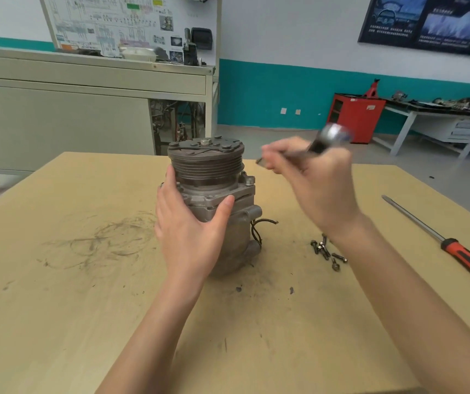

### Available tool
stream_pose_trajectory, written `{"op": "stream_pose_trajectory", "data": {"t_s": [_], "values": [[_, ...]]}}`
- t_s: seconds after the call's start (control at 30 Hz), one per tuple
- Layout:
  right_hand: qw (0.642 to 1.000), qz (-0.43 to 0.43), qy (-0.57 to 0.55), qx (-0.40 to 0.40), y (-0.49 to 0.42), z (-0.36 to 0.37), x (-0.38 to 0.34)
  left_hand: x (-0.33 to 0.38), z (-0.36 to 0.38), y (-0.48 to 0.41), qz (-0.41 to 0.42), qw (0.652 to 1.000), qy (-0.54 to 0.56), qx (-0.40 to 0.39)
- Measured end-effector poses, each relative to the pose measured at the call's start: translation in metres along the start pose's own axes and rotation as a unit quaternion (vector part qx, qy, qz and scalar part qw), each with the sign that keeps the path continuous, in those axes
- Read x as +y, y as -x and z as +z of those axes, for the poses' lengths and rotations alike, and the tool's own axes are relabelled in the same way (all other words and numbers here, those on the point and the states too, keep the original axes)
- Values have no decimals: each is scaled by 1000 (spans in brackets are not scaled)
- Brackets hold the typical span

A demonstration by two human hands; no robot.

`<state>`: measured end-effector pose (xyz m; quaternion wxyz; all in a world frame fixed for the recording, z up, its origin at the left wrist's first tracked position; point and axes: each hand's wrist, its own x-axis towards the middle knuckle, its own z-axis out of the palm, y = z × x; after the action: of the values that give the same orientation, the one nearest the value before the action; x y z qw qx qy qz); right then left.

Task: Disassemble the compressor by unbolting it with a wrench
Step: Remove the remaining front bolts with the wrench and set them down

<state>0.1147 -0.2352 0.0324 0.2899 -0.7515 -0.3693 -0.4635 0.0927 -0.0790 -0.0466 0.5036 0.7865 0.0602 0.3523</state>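
A grey metal compressor [208,172] stands upright on the wooden table [86,280], its ribbed pulley on top. My left hand [191,231] wraps around the near left side of its body, thumb on the front flange. My right hand [313,180] hovers to the right of the pulley and grips a metal wrench [330,137], blurred by motion, with its shiny head pointing up and away. One bolt [249,181] sticks up from the flange at the right. Several loose bolts [326,251] lie on the table to the right of the compressor.
A long screwdriver [455,251] with a red and black handle lies near the table's right edge. Black wires [259,226] hang from the compressor's right side. Beyond the table stand a grey cabinet bench [86,109], a red cabinet [356,118] and a side bench.
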Motion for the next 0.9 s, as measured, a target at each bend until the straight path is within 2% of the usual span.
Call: {"op": "stream_pose_trajectory", "data": {"t_s": [0.07,0.23,0.37,0.5,0.67,0.9], "values": [[995,-78,67,-8,9,10,-9,-1,0,0,1,1000,-1,1],[993,-70,95,-7,22,18,-15,-1,1,0,-4,1000,4,-1],[999,-34,26,-18,30,17,-12,-2,1,-1,3,1000,-6,5],[998,13,-54,5,38,20,-10,-1,0,0,5,1000,0,3],[980,102,-163,44,53,27,-3,2,0,0,3,1000,12,-2],[951,157,-249,94,58,38,-4,1,1,1,-1,1000,17,0]]}}
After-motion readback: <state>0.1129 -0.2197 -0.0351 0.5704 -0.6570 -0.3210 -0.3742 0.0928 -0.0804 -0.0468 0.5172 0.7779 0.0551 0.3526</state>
